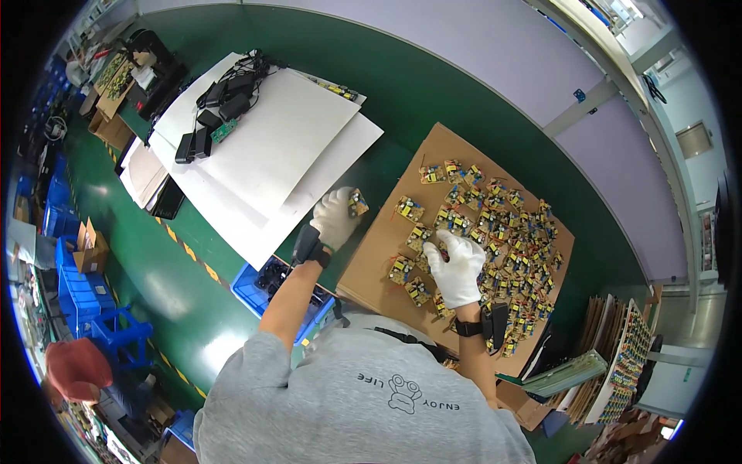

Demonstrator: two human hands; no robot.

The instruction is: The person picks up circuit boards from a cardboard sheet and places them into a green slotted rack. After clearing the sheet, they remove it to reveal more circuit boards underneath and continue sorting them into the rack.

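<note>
My left hand (334, 220), in a white glove, is closed on a small circuit board (357, 203) with yellow and dark parts. It holds the board above the gap between the white sheets and the cardboard. My right hand (457, 271), also gloved in white, reaches over the near left part of the spread of circuit boards (514, 232). Its thumb and forefinger are apart, with something dark showing between them; whether they touch a board is hard to see. The boards, with yellow, blue and dark parts, lie on a brown cardboard sheet (379, 251).
White sheets (301, 131) at the left carry black power adapters (236, 97) with cables and a green board (225, 130). Below my left arm stands a blue bin (246, 288) of dark parts. Upright boards and panels (599, 356) stand at the right. Someone in red (77, 371) is at far left.
</note>
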